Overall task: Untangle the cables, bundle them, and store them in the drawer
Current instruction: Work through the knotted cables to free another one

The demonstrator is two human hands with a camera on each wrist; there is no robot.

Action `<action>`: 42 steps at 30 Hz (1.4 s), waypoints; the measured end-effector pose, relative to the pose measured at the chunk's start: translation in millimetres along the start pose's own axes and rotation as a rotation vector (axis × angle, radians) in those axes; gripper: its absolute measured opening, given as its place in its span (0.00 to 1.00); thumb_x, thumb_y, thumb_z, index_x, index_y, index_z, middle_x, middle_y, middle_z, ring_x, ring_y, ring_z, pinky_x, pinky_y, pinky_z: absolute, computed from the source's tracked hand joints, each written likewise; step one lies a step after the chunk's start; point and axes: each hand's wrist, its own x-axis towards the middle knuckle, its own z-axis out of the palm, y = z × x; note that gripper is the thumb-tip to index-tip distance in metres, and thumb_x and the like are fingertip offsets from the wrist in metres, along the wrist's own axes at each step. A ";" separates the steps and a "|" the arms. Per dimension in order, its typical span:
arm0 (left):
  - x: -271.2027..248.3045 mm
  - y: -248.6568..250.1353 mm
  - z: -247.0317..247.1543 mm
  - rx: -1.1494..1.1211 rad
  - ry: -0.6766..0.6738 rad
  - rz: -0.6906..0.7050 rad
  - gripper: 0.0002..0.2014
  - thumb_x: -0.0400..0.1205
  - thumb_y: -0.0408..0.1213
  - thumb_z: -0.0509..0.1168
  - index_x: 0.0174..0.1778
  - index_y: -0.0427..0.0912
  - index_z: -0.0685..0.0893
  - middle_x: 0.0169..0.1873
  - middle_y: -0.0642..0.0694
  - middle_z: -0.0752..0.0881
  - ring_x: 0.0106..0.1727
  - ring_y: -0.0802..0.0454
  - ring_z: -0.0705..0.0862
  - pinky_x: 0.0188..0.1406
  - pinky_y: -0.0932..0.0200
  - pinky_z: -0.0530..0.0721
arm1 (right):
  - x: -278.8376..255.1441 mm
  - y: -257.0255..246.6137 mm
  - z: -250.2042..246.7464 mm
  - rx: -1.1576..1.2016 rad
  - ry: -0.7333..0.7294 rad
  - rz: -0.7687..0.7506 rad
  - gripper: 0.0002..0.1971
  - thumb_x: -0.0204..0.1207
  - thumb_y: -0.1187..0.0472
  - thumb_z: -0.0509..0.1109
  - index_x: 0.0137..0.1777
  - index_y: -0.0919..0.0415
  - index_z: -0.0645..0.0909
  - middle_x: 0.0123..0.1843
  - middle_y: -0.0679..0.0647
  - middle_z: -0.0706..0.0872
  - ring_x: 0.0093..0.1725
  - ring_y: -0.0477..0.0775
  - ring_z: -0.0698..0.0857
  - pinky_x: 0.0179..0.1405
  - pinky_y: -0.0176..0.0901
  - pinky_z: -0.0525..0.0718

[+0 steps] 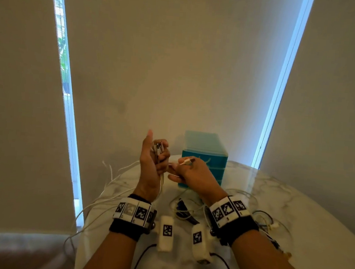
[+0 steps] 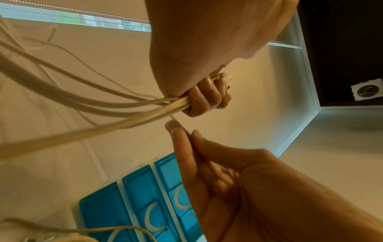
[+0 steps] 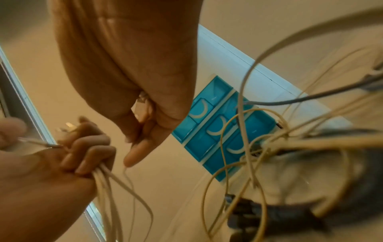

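Observation:
My left hand [image 1: 158, 154] is raised, thumb up, its fingers [image 2: 207, 96] curled round a bundle of white cables [image 2: 107, 113] whose metal plugs [image 1: 158, 147] stick out at the top. The strands [image 3: 107, 188] hang from that fist toward the table. Just to its right, my right hand [image 1: 184, 163] pinches a single white cable plug [image 1: 187, 161] between thumb and forefinger, close to the left fist. A blue three-drawer unit [image 1: 204, 157] stands behind the hands with its drawers [image 3: 217, 131] closed. More tangled cables [image 3: 269, 147] lie on the marble table [image 1: 292, 216].
Loose white cables [image 1: 114, 180] trail over the table's left edge. A dark strap-like item [image 1: 186, 211] and thin blue-grey cables [image 1: 265, 218] lie among the tangle near my right wrist. Blinds and a wall stand close behind the table; a sofa edge [image 1: 17, 247] shows lower left.

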 end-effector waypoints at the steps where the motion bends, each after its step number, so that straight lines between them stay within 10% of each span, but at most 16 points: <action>1: 1.3 -0.8 -1.6 -0.013 -0.002 -0.030 0.31 0.90 0.68 0.53 0.50 0.41 0.84 0.27 0.50 0.68 0.21 0.58 0.59 0.19 0.62 0.54 | -6.2 4.5 -0.2 0.009 0.048 -0.029 0.05 0.90 0.67 0.71 0.57 0.70 0.84 0.60 0.65 0.95 0.61 0.54 0.96 0.55 0.47 0.96; 5: 7.6 -9.1 -4.6 0.057 -0.031 -0.190 0.31 0.94 0.53 0.45 0.73 0.32 0.81 0.31 0.49 0.74 0.25 0.57 0.63 0.25 0.60 0.57 | -33.4 22.3 -13.7 0.127 0.346 -0.175 0.11 0.87 0.56 0.76 0.65 0.60 0.90 0.58 0.53 0.97 0.61 0.49 0.96 0.51 0.45 0.95; 9: 9.7 -21.9 3.4 0.195 -0.075 -0.282 0.25 0.95 0.43 0.46 0.77 0.31 0.79 0.32 0.50 0.75 0.24 0.58 0.65 0.22 0.64 0.62 | -48.9 29.2 -24.6 0.612 0.274 -0.149 0.16 0.90 0.53 0.69 0.73 0.57 0.86 0.64 0.48 0.95 0.59 0.45 0.93 0.41 0.32 0.88; 18: 4.0 -40.6 -5.5 0.897 -0.179 -0.207 0.30 0.95 0.61 0.46 0.64 0.45 0.88 0.41 0.48 0.82 0.29 0.62 0.76 0.30 0.63 0.73 | -47.6 62.5 -28.6 -0.078 0.319 -0.265 0.12 0.92 0.57 0.70 0.61 0.59 0.94 0.42 0.50 0.92 0.31 0.42 0.83 0.31 0.36 0.85; 25: -8.8 -42.2 18.2 0.967 -0.321 -0.261 0.40 0.90 0.69 0.36 0.61 0.43 0.86 0.26 0.56 0.83 0.28 0.61 0.80 0.35 0.59 0.78 | -51.7 63.7 -31.9 -0.130 0.310 -0.270 0.08 0.89 0.59 0.75 0.53 0.60 0.96 0.42 0.53 0.97 0.39 0.50 0.93 0.44 0.42 0.94; 30: -10.6 -42.1 6.8 0.983 -0.522 -0.094 0.31 0.88 0.67 0.63 0.67 0.39 0.80 0.49 0.40 0.90 0.46 0.41 0.88 0.46 0.46 0.88 | -53.6 63.9 -33.5 -0.102 0.328 -0.247 0.07 0.86 0.66 0.76 0.49 0.56 0.94 0.41 0.53 0.97 0.40 0.49 0.94 0.47 0.44 0.94; 36: -7.9 -32.9 10.3 0.902 -0.256 0.093 0.15 0.92 0.56 0.62 0.55 0.46 0.78 0.38 0.58 0.83 0.32 0.69 0.78 0.38 0.63 0.78 | -51.6 67.2 -31.6 -0.039 0.358 -0.156 0.13 0.76 0.59 0.87 0.59 0.59 0.92 0.55 0.52 0.96 0.56 0.50 0.95 0.60 0.45 0.94; 42: -2.9 -28.3 3.6 0.755 -0.041 0.208 0.20 0.93 0.56 0.59 0.60 0.40 0.78 0.41 0.49 0.88 0.39 0.64 0.83 0.49 0.55 0.82 | -61.7 26.5 -65.1 0.057 0.447 -0.226 0.07 0.84 0.66 0.78 0.60 0.63 0.90 0.51 0.59 0.97 0.52 0.54 0.96 0.50 0.40 0.94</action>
